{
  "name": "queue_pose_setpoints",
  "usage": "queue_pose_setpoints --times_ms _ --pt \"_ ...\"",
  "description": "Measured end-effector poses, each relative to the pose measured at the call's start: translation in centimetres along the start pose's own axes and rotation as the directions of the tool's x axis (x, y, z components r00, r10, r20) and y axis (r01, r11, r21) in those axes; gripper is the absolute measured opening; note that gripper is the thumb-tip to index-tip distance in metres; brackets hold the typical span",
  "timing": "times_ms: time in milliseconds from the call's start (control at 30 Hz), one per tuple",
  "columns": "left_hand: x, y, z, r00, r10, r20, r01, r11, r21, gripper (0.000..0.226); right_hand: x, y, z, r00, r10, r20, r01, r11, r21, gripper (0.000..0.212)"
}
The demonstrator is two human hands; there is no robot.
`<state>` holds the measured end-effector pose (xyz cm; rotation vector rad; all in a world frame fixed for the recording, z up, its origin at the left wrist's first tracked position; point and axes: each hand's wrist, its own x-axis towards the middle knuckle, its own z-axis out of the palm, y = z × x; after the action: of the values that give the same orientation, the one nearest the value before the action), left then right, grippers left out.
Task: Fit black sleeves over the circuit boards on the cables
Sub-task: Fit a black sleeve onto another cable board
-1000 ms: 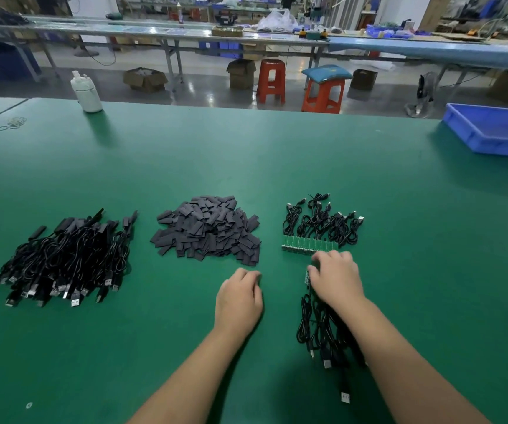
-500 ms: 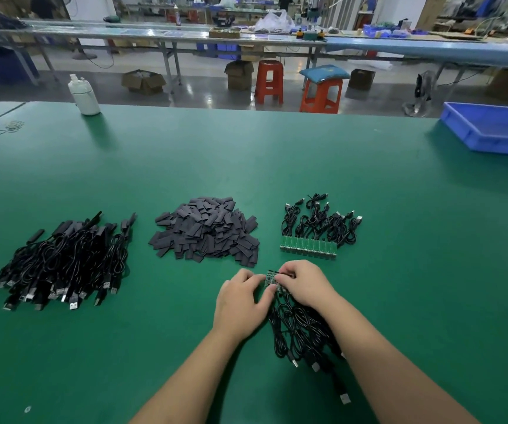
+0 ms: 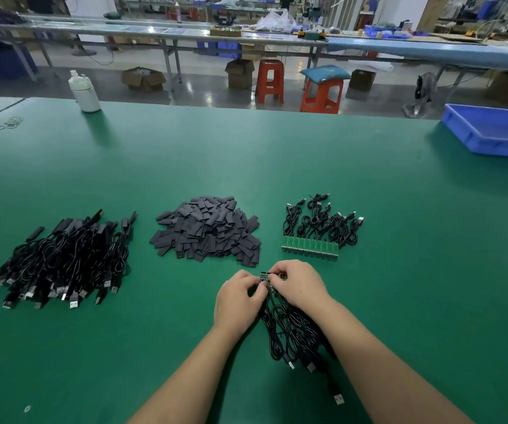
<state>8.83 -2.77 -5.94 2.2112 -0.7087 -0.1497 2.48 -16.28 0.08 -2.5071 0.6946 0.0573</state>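
My left hand (image 3: 239, 298) and my right hand (image 3: 300, 284) meet over a bundle of black cables (image 3: 292, 335), and both pinch the strip of small circuit boards (image 3: 265, 276) at its top end. The cables trail toward me, with USB plugs on the mat. A heap of flat black sleeves (image 3: 208, 231) lies just beyond my hands. To its right sits a second cable bundle with a row of green boards (image 3: 309, 247). A pile of sleeved cables (image 3: 63, 261) lies at the left.
The green table (image 3: 399, 209) runs wide. A blue plastic bin (image 3: 491, 133) sits at the far right edge, a white bottle (image 3: 84, 90) at the far left edge, rubber bands (image 3: 9, 123) beyond it. Stools and benches stand behind the table.
My right hand dragged the cable bundle leftward to the centre. My left hand rose from the mat and both now pinch the board strip.
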Motion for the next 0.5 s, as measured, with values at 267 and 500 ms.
queue_pose_setpoints --times_ms 267,500 --pt "0.0 0.0 0.1 1.0 -0.01 -0.008 0.01 1.0 -0.006 0.022 -0.2 -0.4 0.4 0.999 0.0 -0.05 -0.001 1.0 -0.015 0.021" --pt "0.0 -0.2 0.1 1.0 -0.019 -0.019 0.019 1.0 0.008 0.023 -0.3 -0.7 1.1 0.994 0.024 -0.111 -0.024 1.0 -0.006 0.022"
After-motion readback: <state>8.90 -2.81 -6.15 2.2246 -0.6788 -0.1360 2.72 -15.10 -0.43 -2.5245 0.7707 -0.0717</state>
